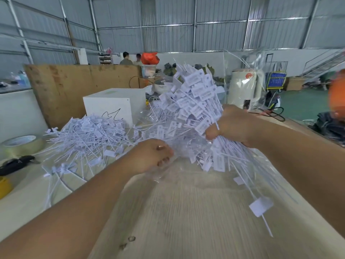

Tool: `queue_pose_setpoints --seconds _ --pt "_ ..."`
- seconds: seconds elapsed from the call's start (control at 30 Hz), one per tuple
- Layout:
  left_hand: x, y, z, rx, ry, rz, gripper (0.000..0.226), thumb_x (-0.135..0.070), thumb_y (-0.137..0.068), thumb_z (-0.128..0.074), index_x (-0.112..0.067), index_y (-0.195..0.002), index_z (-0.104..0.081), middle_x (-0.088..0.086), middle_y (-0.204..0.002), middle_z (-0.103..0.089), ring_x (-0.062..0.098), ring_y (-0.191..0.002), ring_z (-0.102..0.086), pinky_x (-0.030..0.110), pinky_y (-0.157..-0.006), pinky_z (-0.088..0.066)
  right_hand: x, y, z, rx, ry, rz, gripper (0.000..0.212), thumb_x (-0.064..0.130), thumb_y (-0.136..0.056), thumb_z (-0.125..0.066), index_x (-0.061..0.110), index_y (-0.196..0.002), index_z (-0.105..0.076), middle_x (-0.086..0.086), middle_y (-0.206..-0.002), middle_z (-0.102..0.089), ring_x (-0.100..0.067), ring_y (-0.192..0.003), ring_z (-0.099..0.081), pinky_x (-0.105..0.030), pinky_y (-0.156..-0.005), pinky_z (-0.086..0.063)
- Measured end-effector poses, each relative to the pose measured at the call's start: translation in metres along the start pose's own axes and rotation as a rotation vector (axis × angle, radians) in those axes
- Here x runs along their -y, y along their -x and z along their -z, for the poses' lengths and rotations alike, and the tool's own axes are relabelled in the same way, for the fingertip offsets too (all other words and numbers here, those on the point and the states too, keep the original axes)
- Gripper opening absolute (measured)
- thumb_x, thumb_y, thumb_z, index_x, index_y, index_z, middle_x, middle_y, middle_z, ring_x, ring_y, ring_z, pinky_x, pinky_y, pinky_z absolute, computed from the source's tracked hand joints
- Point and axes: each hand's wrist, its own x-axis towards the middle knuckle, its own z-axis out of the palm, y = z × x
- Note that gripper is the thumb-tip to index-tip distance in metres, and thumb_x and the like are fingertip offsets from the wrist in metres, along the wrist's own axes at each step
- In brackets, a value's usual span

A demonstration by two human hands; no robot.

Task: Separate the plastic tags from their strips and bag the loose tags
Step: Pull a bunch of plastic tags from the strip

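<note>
My right hand (231, 126) grips a thick bundle of white plastic tags (196, 101), lifted above the table with heads fanning up and thin tails hanging down. My left hand (153, 156) pinches the edge of a clear plastic bag (168, 174) just below the bundle. A large pile of loose white tags (87, 135) lies on the table to the left. One single tag (261, 206) dangles low on the right.
A white box (113, 105) stands behind the pile. A tape roll (20, 144), a black tool (16, 163) and a yellow object (4, 187) lie at the left edge. A cream appliance (242, 88) and cables sit far right. A plywood board (74, 86) stands behind.
</note>
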Motion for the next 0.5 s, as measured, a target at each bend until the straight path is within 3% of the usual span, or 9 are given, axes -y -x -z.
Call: queue_pose_setpoints --seconds 0.17,0.3,0.33,0.4,0.47,0.5 --pt "0.008 -0.003 0.003 -0.085 0.411 0.163 0.020 -0.017 -0.096 -0.055 -0.005 -0.088 -0.068 0.007 -0.073 -0.068 0.014 -0.051 -0.056 0.021 -0.042 -0.039 0.004 0.010 -0.004 0.034 -0.005 0.126 0.023 0.001 -0.059 -0.079 0.018 -0.072 -0.069 0.004 -0.072 -0.071 -0.019 -0.075 -0.068 -0.029 -0.067 -0.053" --pt "0.009 -0.006 0.003 0.041 0.842 0.311 0.016 0.005 -0.086 -0.052 -0.001 -0.080 -0.066 0.008 -0.065 -0.062 0.010 -0.038 -0.053 0.019 -0.033 -0.037 0.006 0.020 -0.004 0.081 0.006 0.175 0.031 0.000 -0.059 -0.079 0.016 -0.082 -0.066 -0.002 -0.083 -0.071 -0.022 -0.080 -0.067 -0.036 -0.074 -0.053" --pt "0.008 -0.009 0.004 0.001 0.830 0.312 0.018 0.007 -0.087 -0.049 -0.002 -0.084 -0.064 0.003 -0.063 -0.061 0.007 -0.038 -0.054 0.016 -0.033 -0.039 0.005 0.021 -0.003 0.087 0.010 0.182 0.032 0.000 -0.060 -0.079 0.015 -0.084 -0.066 -0.003 -0.084 -0.071 -0.023 -0.081 -0.067 -0.037 -0.075 -0.054" --pt "0.007 -0.021 0.008 -0.192 0.387 0.209 0.020 0.007 -0.092 -0.049 -0.011 -0.090 -0.057 -0.005 -0.061 -0.059 0.004 -0.048 -0.057 0.015 -0.045 -0.044 0.002 0.023 -0.002 0.088 0.033 0.196 0.037 0.001 -0.060 -0.080 0.014 -0.092 -0.065 -0.004 -0.090 -0.070 -0.025 -0.086 -0.067 -0.040 -0.079 -0.055" --pt "0.004 -0.033 0.008 -0.318 -0.169 0.045 0.022 0.000 -0.088 -0.056 -0.016 -0.071 -0.057 -0.001 -0.061 -0.054 0.016 -0.060 -0.054 0.022 -0.053 -0.039 -0.002 0.021 -0.002 0.065 0.124 0.180 0.046 0.007 -0.062 -0.081 0.016 -0.103 -0.061 -0.003 -0.095 -0.068 -0.023 -0.089 -0.066 -0.038 -0.079 -0.054" --pt "0.003 -0.038 0.007 -0.357 -0.306 0.007 0.025 -0.006 -0.087 -0.055 -0.013 -0.063 -0.056 0.004 -0.061 -0.054 0.021 -0.062 -0.053 0.025 -0.054 -0.037 -0.005 0.019 -0.002 0.042 0.200 0.165 0.050 0.011 -0.062 -0.082 0.017 -0.106 -0.058 -0.002 -0.097 -0.065 -0.021 -0.089 -0.063 -0.035 -0.077 -0.054"
